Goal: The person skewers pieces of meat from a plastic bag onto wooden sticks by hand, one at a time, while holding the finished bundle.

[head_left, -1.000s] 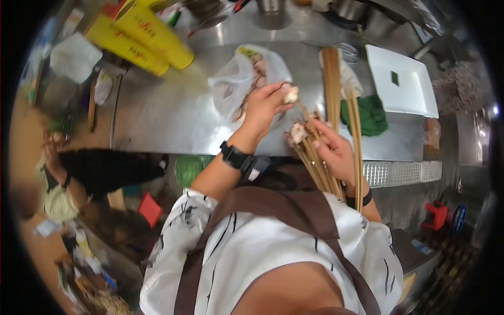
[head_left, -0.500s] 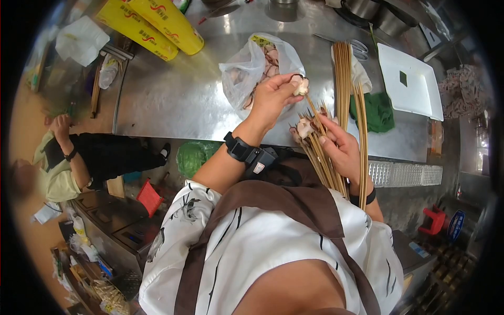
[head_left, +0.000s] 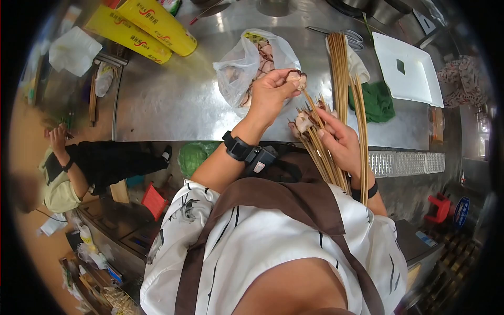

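Note:
My left hand (head_left: 273, 94) pinches a pale, dark-edged slice of meat (head_left: 297, 80) between thumb and fingers. Directly below the slice is the tip of a bamboo skewer (head_left: 309, 100), gripped by the fingers of my right hand (head_left: 341, 143). Whether the tip has pierced the meat is too small to tell. Under my right hand lies a fan of skewers (head_left: 324, 157) with meat pieces (head_left: 303, 122) at their upper ends. Behind my left hand, an open clear plastic bag (head_left: 231, 76) holds more slices.
Bare skewers (head_left: 340, 68) lie right of my hands, beside a green cloth (head_left: 379, 102), scissors (head_left: 353, 38) and a white tray (head_left: 417, 84). Yellow tubes (head_left: 157, 26) lie at the steel table's (head_left: 168, 100) upper left. Another person (head_left: 65, 178) stands at the left.
The slice in my left hand has turned and now shows its flat face. Both hands stay close together around the skewer. The whole view has shifted slightly.

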A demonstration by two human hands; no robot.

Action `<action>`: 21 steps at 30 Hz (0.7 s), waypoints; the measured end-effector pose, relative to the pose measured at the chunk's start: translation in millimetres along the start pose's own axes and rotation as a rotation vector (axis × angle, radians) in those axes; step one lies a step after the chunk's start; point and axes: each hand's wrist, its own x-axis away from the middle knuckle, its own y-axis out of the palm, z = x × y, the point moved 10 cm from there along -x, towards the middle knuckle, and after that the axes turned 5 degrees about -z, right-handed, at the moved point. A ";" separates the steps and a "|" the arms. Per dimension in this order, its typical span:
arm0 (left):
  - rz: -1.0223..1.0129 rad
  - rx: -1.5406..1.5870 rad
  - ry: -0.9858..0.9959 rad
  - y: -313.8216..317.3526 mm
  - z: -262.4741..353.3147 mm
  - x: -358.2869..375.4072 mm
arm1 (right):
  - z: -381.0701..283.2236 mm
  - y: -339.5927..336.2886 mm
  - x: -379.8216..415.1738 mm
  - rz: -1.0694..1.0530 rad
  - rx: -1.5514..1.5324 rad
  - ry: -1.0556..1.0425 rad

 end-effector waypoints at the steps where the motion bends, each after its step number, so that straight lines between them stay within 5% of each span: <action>1: 0.005 -0.003 0.005 0.1 0.8 0.8 | 0.4 -0.1 -0.2 0.002 -0.001 0.001; 21: 0.019 0.078 -0.116 -3.3 -10.1 -3.7 | 4.5 -1.7 -4.1 -0.018 0.015 -0.006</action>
